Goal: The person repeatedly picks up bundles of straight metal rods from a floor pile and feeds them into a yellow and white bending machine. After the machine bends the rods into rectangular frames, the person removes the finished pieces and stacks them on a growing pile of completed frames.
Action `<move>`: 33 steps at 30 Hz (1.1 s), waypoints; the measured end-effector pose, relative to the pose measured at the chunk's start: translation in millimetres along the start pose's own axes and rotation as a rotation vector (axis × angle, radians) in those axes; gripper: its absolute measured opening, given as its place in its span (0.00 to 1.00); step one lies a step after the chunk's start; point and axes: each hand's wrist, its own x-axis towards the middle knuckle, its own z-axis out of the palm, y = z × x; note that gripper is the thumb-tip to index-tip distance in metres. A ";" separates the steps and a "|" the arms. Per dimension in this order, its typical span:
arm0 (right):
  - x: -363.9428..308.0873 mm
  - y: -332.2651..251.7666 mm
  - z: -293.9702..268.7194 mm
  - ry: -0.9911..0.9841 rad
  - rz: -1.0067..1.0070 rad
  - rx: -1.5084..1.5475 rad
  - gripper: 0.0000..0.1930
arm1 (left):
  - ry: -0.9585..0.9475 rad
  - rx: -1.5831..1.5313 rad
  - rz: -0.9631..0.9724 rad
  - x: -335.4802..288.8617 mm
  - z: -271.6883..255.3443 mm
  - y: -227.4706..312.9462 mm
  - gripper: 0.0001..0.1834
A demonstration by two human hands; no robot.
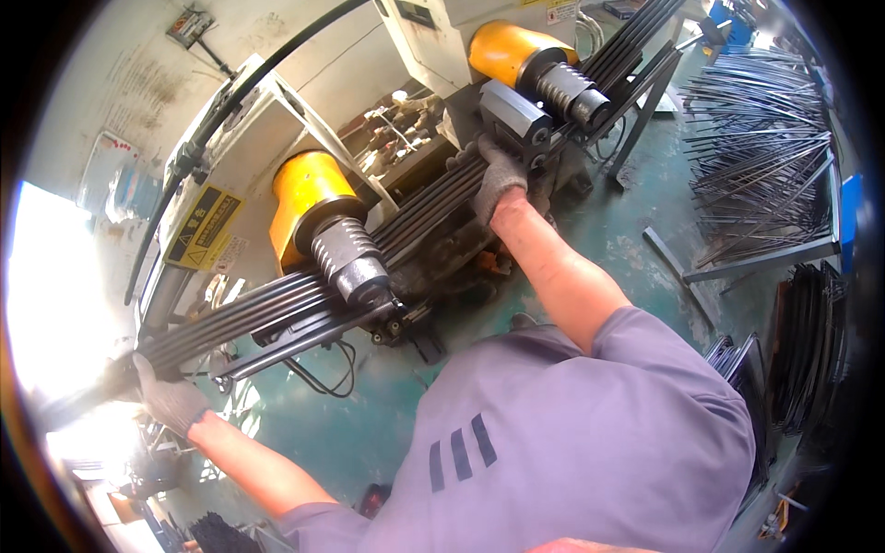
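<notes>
A bundle of long dark metal rods (429, 214) runs slantwise across the machine, from the lower left to the upper right. Near its left end, my left hand (172, 398), in a grey glove, grips the rods; its thumb shows on top and its other fingers are mostly hidden. My right hand (499, 181), also gloved, closes over the bundle farther right, right beside a dark metal block (514, 120). Between my hands, a ridged steel cylinder (348, 258) on a yellow housing (312, 205) stands over the rods.
A second yellow housing (516, 51) with a ridged cylinder sits at the upper right. Cut rods fill a rack (765, 263) on the right. A black hose (244, 92) arches over the machine's left side. Another cable (334, 380) loops below it. The green floor (369, 433) lies beneath.
</notes>
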 end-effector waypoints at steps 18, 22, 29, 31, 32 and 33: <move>-26.7 7.8 16.5 -0.142 -0.001 0.031 0.05 | -0.482 -0.043 0.514 8.4 114.1 153.3 0.18; -20.4 -4.6 11.6 -0.113 -0.059 0.081 0.06 | -0.358 0.273 0.725 -24.7 187.6 167.3 0.15; -16.7 7.6 8.6 -0.115 0.027 0.128 0.06 | -0.362 0.276 0.544 -19.9 180.3 163.9 0.13; -18.3 5.8 9.5 -0.109 0.026 0.123 0.06 | -0.374 0.266 0.519 -26.7 181.5 166.5 0.13; -19.1 4.9 10.1 -0.101 0.023 0.118 0.06 | -0.397 0.240 0.521 -32.4 182.5 168.2 0.13; -19.0 4.6 9.8 -0.093 0.019 0.114 0.06 | -0.402 0.230 0.529 -32.8 183.4 167.6 0.13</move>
